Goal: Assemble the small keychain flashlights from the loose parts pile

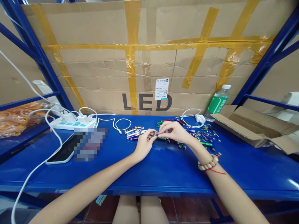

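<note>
My left hand (145, 143) is closed in a pinch around a small, dark, shiny piece (154, 134), mostly covered by the fingers. The fingertips of my right hand (175, 132) meet it from the other side, pinched together at the same piece; its kind cannot be made out. Just left of my left hand lie several slim metal tubes with clips (133, 134), silver, blue and purple, like keychain penlights. Behind and below my right hand are more coloured tubes, one of them green (206, 143). Small round metal parts (210, 135) are scattered to its right.
A white power strip (73, 124) with plugs and cables stands at the left, near a phone (61, 151). At the right are a water bottle (217, 104), a white charger (200, 119) and an open cardboard box (247, 127). A large taped carton (105, 71) closes off the back of the blue table (163, 174).
</note>
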`<state>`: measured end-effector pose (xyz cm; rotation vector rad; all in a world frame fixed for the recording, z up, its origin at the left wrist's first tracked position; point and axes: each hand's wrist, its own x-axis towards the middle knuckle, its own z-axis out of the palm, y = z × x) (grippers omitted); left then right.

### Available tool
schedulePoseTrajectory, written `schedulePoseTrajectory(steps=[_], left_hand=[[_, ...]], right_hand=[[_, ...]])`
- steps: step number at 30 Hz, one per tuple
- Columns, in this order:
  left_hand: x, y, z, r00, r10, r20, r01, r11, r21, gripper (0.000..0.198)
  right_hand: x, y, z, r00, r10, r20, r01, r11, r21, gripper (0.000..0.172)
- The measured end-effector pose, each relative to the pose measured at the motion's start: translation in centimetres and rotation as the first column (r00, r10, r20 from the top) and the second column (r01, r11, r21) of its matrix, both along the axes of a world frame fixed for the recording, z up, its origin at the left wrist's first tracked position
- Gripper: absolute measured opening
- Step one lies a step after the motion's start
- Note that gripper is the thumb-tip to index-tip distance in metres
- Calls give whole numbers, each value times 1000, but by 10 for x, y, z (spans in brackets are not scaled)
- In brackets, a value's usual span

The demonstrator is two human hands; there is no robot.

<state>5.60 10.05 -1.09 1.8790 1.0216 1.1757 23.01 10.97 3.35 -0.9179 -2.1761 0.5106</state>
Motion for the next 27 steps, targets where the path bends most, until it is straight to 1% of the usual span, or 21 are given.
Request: schedulePoseTrajectory(steps=[2, 4, 6, 7, 8, 10, 12, 14, 18, 23, 27], left_hand=[[0, 2, -2, 999, 27, 24, -27, 1000, -7, 13], [-1, 4, -4, 996, 65, 68, -65, 998, -10, 13], [-2, 5, -5, 989, 78, 122, -76, 997, -17, 13], [-2, 5, -5, 987, 77, 142, -74, 997, -23, 13], [-2, 5, -5, 985, 75, 155, -72, 997, -29, 13], [-3, 5, -3, 984, 80, 160, -76, 996, -37, 15], [-3, 4, -2, 984, 91, 155, -86, 996, -38, 18], [-3, 4, -1, 984, 95, 153, -90, 995, -36, 20], [-3, 4, -2, 984, 74, 163, -68, 997, -46, 23], [-2, 0, -4, 991, -16, 135, 15, 1000, 8, 24], [-3, -5, -2, 995, -91, 51, 90, 996, 24, 24]], right_hand=[[4, 0, 4, 994, -97, -45, 98, 995, 7, 30], [11, 1, 6, 970, -237, -56, 239, 970, 35, 29], [20, 3, 7, 945, -328, 7, 328, 944, 49, 29], [24, 4, 7, 940, -334, 67, 333, 942, 29, 29], [28, 6, 6, 942, -306, 136, 311, 950, -20, 29], [33, 8, 1, 952, -173, 253, 222, 959, -179, 31], [35, 10, -5, 947, -51, 317, 157, 935, -317, 34], [35, 14, -12, 929, -25, 369, 165, 921, -352, 34], [34, 20, -19, 888, -82, 453, 221, 939, -262, 27], [29, 21, -19, 822, -213, 528, 299, 951, -83, 18], [25, 19, -18, 793, -248, 556, 327, 944, -45, 16]])
